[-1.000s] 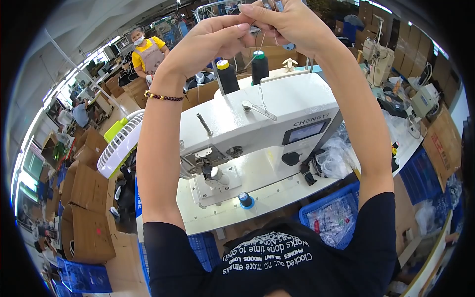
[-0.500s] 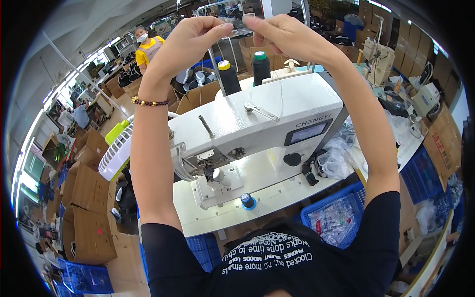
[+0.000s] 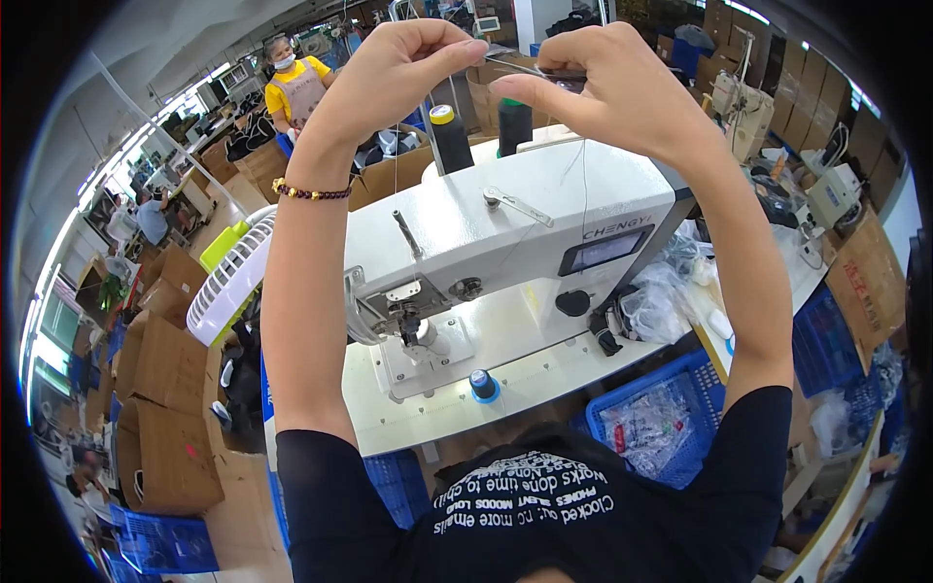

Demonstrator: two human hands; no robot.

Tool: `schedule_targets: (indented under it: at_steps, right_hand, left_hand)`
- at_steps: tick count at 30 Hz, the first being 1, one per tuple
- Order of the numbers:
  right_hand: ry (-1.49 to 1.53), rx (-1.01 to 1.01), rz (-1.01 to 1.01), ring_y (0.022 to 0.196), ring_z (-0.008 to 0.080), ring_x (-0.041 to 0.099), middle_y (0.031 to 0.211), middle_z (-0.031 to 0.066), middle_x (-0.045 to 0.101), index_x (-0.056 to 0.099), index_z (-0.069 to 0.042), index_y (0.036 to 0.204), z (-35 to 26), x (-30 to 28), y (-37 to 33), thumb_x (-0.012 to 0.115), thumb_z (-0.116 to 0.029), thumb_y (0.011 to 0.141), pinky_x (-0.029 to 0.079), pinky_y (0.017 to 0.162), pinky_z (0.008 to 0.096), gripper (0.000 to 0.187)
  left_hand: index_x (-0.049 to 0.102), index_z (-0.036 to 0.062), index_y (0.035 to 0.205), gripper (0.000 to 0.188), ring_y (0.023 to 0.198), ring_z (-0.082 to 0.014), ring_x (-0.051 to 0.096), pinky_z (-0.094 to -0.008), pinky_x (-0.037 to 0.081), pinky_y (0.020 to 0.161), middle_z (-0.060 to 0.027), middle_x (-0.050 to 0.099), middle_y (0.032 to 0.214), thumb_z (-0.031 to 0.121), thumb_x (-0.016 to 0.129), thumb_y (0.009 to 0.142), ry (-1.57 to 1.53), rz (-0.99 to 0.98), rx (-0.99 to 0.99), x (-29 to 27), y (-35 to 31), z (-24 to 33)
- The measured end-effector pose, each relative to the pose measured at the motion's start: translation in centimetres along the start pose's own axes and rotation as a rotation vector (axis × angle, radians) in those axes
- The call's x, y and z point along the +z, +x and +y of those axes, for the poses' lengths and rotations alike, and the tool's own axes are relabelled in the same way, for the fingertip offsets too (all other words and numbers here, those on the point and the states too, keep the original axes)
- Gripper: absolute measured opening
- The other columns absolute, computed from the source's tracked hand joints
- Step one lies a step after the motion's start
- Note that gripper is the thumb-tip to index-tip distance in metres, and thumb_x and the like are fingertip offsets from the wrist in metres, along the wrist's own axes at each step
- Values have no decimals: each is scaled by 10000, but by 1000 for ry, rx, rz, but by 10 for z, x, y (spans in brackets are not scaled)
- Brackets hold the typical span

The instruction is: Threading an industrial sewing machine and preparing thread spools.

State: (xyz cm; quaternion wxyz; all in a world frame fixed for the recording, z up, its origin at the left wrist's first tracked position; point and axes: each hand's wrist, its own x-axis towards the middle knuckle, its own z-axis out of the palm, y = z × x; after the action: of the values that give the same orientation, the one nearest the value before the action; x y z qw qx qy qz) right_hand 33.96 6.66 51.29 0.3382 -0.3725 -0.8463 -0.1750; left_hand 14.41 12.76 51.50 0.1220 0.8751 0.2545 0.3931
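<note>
Both arms are raised over a white sewing machine [image 3: 525, 214]. My left hand [image 3: 408, 73] pinches a thin thread [image 3: 515, 66] between thumb and forefinger. The thread runs across to my right hand [image 3: 622, 92], whose fingers curl round it while the thumb points left. A dark patch shows between the right fingers; I cannot make out what it is. Below the right hand, a strand hangs to the machine's top. Behind the machine stand a black thread cone with a yellow top [image 3: 449, 141] and a black cone with a green top [image 3: 514, 126], partly hidden by the right hand.
A small blue-based spool [image 3: 483, 387] stands on the machine table [image 3: 408, 418]. A white fan [image 3: 230, 282] is at the left. A blue basket [image 3: 705, 379] holds plastic bags at the right. Cardboard boxes [image 3: 170, 447] line the left aisle, where a person in yellow [image 3: 296, 89] stands.
My hands have come slightly lower and farther apart, with the thread now stretched between them. My right fingers have curled in. The person in yellow has turned and reaches sideways.
</note>
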Motion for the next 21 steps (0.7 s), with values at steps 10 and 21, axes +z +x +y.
schedule_targets:
  at_steps: [10,21]
  right_hand:
    - [-207,59,149,407,215,442,498,108,508,591,10,674,18,21,-8,581,-430,708,346,425,288,441]
    - [-143,179,186,507,253,540,511,140,523,602,1,663,22,27,-21,571,-460,684,435,519,332,463]
  left_hand:
    - [587,31,815,263,522,11,290,-158,201,448,88,381,586,290,542,808,-47,89,4,5,0,-5]
    - [585,26,837,265,513,15,270,-152,191,442,92,359,575,285,540,811,-103,142,-28,9,-8,-5]
